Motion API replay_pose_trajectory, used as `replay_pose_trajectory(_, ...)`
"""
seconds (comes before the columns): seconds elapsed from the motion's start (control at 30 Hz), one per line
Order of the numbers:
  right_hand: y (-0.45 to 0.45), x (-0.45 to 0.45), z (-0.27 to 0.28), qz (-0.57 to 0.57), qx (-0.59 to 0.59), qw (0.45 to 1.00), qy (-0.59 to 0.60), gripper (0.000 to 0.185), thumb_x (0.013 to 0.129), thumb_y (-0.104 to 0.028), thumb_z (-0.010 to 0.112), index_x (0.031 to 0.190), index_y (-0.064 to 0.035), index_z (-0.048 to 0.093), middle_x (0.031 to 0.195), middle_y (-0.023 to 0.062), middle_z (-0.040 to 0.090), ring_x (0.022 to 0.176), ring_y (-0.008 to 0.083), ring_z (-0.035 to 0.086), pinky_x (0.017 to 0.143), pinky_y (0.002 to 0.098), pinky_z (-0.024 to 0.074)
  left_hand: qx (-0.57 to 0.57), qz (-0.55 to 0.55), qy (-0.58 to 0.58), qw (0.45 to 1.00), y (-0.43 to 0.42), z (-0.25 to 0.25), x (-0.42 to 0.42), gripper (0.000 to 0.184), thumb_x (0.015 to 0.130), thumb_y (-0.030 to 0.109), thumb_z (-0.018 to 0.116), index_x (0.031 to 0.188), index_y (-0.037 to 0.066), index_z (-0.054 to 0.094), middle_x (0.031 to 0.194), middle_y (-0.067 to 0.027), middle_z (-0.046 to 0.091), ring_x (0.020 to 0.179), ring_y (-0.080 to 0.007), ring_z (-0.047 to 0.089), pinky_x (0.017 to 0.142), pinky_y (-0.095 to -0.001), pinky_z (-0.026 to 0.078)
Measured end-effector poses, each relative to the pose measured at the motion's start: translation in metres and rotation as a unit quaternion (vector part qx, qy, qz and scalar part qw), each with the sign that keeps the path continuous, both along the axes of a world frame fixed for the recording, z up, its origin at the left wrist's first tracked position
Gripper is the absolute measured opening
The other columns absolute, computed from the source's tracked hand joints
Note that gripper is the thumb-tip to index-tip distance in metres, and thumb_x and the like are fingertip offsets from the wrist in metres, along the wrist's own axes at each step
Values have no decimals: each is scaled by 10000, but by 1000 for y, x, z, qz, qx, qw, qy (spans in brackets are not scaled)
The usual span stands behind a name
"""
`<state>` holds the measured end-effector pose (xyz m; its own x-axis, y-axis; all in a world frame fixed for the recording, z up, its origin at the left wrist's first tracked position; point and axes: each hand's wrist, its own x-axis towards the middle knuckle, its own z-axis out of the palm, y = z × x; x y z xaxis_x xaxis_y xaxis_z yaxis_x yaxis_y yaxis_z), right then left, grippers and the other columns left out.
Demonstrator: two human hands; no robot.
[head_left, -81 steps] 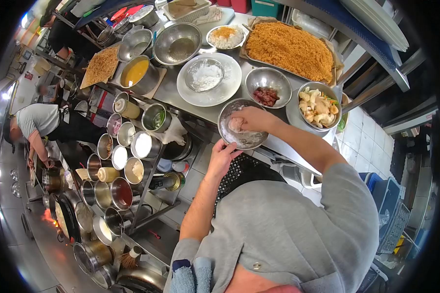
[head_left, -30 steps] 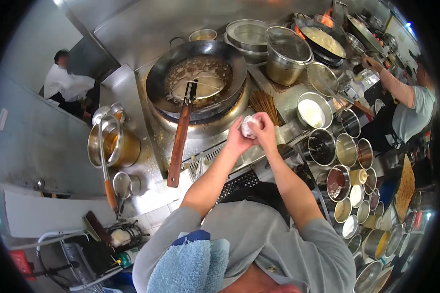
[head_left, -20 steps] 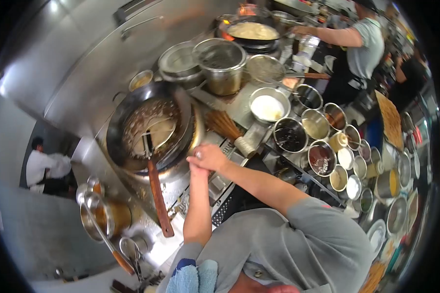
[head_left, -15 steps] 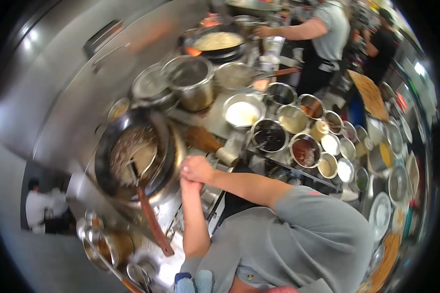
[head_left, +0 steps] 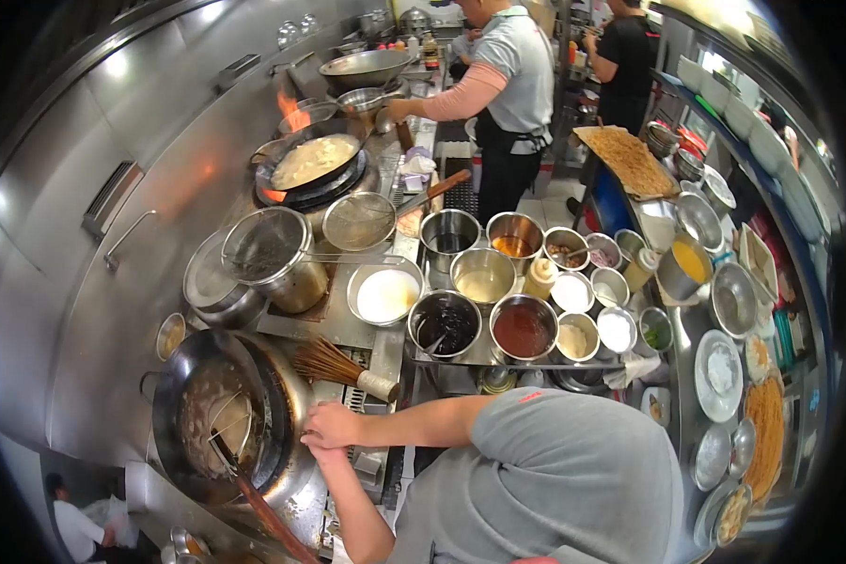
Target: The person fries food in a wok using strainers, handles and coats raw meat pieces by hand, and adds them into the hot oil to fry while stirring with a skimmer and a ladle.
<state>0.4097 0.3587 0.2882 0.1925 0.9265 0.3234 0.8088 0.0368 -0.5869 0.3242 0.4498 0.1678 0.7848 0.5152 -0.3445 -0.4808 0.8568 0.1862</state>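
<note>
My right hand (head_left: 336,425) lies over my left hand (head_left: 327,455), its fingers closed around it, beside the right side of a large black wok (head_left: 271,399). Most of the left hand's fingers are hidden under the right. Inside the wok, in murky brown liquid, rests a round tool with a long wooden handle (head_left: 265,512), which reaches over the near rim; neither hand touches it. Just above my hands, a bamboo wok brush (head_left: 329,364) with a bound pale handle lies on the steel counter.
Steel pots of sauces and seasonings, including a red sauce (head_left: 524,329), stand right of the brush. A strainer (head_left: 268,244) covers a tall pot. Farther back, a co-worker (head_left: 522,75) stands at another wok (head_left: 315,162) near a flame. Trays and bowls line the right side.
The camera view has shifted and steadied, so the wok and my hands appear lower and farther left. My hands stay clasped together. The co-worker's hand has moved relative to the far wok.
</note>
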Motion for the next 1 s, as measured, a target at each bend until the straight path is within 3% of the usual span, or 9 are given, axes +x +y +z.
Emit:
replay_pose_trajectory(0.1,3,5,-10,-19,153,988,21,199,777,-261,581,717,-79,632,722,119,587,685,336,603,629,440,499,0,7,23,1000,11,-8,-8,425,912,456,421,1164,129,519,1139,-51,578,1101,-229,528,922,-448,447)
replay_pose_trajectory(0.43,8,13,59,-163,-120,961,190,285,702,-387,622,682,-102,632,840,106,603,872,313,578,804,515,446,76,74,132,986,-31,84,38,437,921,366,407,1249,82,461,1138,-115,555,1041,-336,546,933,-507,443)
replay_pose_trajectory(0.57,56,4,-72,-43,119,991,36,188,766,-299,567,718,-124,616,818,73,577,794,286,589,731,451,480,50,70,92,992,-33,83,53,354,907,332,431,1175,110,492,1058,-87,567,949,-279,561,838,-450,470)
replay_pose_trajectory(0.7,20,46,-17,-9,141,989,32,138,721,-247,571,704,-113,601,756,40,551,739,235,598,664,410,490,42,107,47,992,-30,88,54,272,892,297,456,1101,137,524,978,-58,579,858,-222,576,742,-394,497)
replay_pose_trajectory(0.77,25,55,-12,18,197,980,28,132,662,-260,550,693,-133,571,742,66,546,755,261,586,643,396,485,-27,107,-144,983,-28,86,55,232,885,280,468,1064,151,540,937,-43,585,812,-193,584,695,-366,510)
replay_pose_trajectory(0.83,38,62,-30,121,112,970,180,195,759,-235,556,870,-80,596,867,129,599,794,273,608,672,395,509,-144,-18,-563,813,-29,79,77,194,878,263,480,1027,165,555,897,-29,591,766,-165,591,647,-338,523)
replay_pose_trajectory(0.87,43,65,-40,155,65,952,254,232,807,-223,560,959,-54,609,929,160,626,814,279,619,686,395,522,18,57,-163,985,-32,84,46,157,884,212,476,1008,175,566,848,-17,598,688,-145,596,596,-318,525)
replay_pose_trajectory(0.93,44,83,-33,197,-66,899,387,332,792,-183,615,1094,-45,594,1007,184,634,878,287,625,735,395,529,22,100,-25,994,-29,61,24,360,888,320,447,1071,45,592,956,-123,640,810,-267,633,750,-433,528)
replay_pose_trajectory(1.0,30,102,-11,283,-32,947,148,339,744,-124,658,1066,-32,610,979,176,639,878,269,643,757,359,514,39,47,-97,993,-42,92,20,446,883,448,486,1053,47,586,976,-114,641,837,-268,630,793,-457,525)
